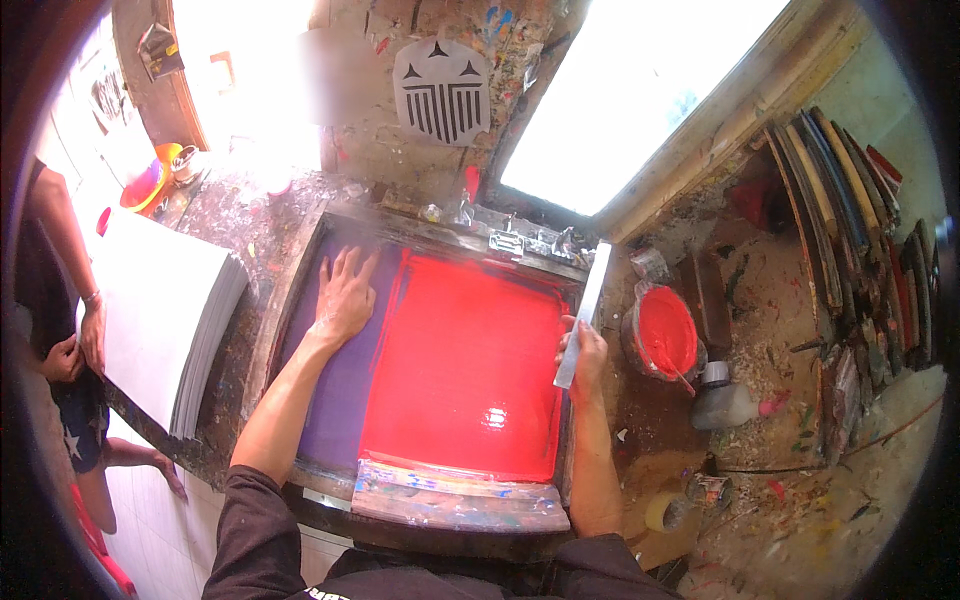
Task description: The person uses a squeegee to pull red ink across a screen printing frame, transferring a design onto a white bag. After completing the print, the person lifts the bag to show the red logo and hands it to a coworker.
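A screen printing frame (262,350) lies before me, its mesh purple on the left and covered by a wide field of wet red ink (465,360). My left hand (346,295) rests palm down on the purple mesh (328,420), fingers spread. At the frame's right edge, my right hand (585,362) grips a long flat pale strip (586,320), held slanting with its far end up by the hinge side. A paint-stained wooden squeegee (460,503) lies across the near end of the red ink.
Right of the frame stand a tub of red ink (667,330) and a plastic bottle (725,405); a tape roll (667,512) lies nearer. Boards (835,200) lean at far right. At left, another person's hand (92,335) touches a thick paper stack (160,310).
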### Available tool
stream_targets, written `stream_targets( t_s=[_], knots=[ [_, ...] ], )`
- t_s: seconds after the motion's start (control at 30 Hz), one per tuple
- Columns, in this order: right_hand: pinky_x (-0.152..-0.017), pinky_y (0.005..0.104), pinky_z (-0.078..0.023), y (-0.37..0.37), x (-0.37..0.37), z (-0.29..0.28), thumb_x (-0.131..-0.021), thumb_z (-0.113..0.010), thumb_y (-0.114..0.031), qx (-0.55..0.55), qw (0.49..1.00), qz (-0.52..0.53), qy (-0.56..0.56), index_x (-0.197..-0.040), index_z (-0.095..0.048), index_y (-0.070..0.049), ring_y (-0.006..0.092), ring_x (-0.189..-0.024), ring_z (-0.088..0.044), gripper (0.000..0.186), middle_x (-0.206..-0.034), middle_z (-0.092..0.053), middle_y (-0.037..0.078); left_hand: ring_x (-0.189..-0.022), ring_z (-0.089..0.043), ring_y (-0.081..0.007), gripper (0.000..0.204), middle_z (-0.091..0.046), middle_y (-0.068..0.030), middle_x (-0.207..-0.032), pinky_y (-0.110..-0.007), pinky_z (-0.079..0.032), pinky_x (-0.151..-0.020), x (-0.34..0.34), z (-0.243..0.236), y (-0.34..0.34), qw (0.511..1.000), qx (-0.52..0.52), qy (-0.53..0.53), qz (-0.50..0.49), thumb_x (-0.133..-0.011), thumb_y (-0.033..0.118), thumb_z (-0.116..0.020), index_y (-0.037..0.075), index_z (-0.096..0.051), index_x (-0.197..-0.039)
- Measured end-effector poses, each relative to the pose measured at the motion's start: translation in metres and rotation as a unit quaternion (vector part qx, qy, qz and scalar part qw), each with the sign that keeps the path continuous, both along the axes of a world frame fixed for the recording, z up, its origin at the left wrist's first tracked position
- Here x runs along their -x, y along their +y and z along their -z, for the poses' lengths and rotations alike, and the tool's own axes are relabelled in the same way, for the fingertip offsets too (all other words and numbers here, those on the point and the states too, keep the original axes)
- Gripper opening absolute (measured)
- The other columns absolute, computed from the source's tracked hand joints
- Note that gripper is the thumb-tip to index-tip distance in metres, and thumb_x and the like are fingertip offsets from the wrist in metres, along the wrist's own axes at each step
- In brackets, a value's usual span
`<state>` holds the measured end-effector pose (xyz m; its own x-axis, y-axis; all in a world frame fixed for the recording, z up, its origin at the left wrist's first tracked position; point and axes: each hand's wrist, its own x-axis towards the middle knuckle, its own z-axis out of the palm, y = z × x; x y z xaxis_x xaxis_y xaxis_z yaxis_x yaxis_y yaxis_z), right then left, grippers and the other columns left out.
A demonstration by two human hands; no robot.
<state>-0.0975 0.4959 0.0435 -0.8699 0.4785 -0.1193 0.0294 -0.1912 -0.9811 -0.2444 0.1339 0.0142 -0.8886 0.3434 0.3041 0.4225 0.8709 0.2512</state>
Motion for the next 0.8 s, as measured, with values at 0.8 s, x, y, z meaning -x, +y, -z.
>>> stream_targets(
  t_s=[0.8],
  knots=[
    [-0.042,0.0289,-0.048,0.004,0.0,0.001,-0.102,-0.043,-0.026,0.052,0.998,-0.02,-0.02,-0.111,-0.058,0.003,0.0134,-0.047,-0.055,0.034,-0.066,-0.056,0.003,-0.139,-0.031,-0.0363,0.058,-0.039,-0.0201,-0.143,-0.059,-0.021,-0.114,-0.001,-0.001,0.0,1.0,0.001,-0.007,0.003,-0.086,0.014,-0.053,0.013,-0.042,-0.143]
  ],
)
